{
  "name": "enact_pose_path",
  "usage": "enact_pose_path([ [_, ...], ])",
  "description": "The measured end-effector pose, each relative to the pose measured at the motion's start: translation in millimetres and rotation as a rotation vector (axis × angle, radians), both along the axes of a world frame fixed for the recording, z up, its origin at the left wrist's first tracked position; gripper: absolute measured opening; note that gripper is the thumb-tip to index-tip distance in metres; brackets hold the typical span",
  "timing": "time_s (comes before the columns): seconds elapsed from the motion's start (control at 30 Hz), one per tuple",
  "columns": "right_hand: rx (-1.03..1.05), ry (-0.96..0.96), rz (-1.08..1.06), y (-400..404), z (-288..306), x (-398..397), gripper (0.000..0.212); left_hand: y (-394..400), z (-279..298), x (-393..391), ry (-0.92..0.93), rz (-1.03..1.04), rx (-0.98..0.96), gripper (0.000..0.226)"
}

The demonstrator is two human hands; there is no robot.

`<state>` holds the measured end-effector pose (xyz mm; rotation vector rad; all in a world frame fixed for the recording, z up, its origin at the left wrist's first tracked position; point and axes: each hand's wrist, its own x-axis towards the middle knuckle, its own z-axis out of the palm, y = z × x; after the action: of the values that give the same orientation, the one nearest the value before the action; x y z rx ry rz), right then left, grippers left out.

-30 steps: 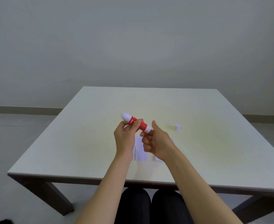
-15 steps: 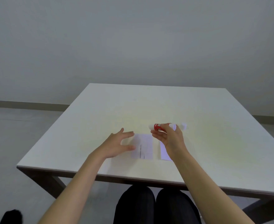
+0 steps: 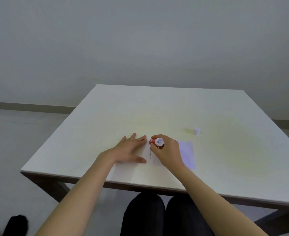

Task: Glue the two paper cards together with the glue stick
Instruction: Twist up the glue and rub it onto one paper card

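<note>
Two white paper cards lie side by side near the table's front edge. My left hand (image 3: 131, 149) rests flat, fingers spread, on the left card (image 3: 150, 155), which has a line of small print. My right hand (image 3: 167, 150) grips the red and white glue stick (image 3: 156, 142) upright, its lower end down at the left card's top edge and hidden by my fingers. The right card (image 3: 188, 154) is blank and partly covered by my right hand. The glue stick's white cap (image 3: 197, 130) stands alone further back on the right.
The white table (image 3: 157, 108) stands before a plain grey wall. Its front edge (image 3: 106, 182) runs just above my dark-clad knees. A dark object (image 3: 15, 224) sits on the floor at the lower left.
My left hand let go of the glue stick and came down flat on the left card. My right hand brought the glue stick down to that card and stood it upright.
</note>
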<state>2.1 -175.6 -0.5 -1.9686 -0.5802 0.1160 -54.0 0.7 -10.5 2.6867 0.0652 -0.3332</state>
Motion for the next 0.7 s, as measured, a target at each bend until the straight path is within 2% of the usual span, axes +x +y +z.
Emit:
enact_pose_path([
  [0.17,-0.053,0.007,0.158,-3,6,-11,0.013,-2,0,0,0.013,0.005,-0.040,0.089],
  [0.27,-0.054,0.058,0.126,-5,12,4,0.017,-1,3,-1,0.020,-0.003,-0.012,0.090],
  [0.4,-0.051,0.024,0.011,-8,15,15,0.013,-1,4,-1,0.028,-0.028,0.003,0.089],
  [0.6,-0.066,0.078,0.177,-16,9,-8,0.009,-1,-1,-3,0.021,0.012,-0.073,0.092],
  [0.7,-0.034,0.122,0.135,-19,10,2,0.007,-1,-2,-3,0.020,0.014,-0.082,0.091],
])
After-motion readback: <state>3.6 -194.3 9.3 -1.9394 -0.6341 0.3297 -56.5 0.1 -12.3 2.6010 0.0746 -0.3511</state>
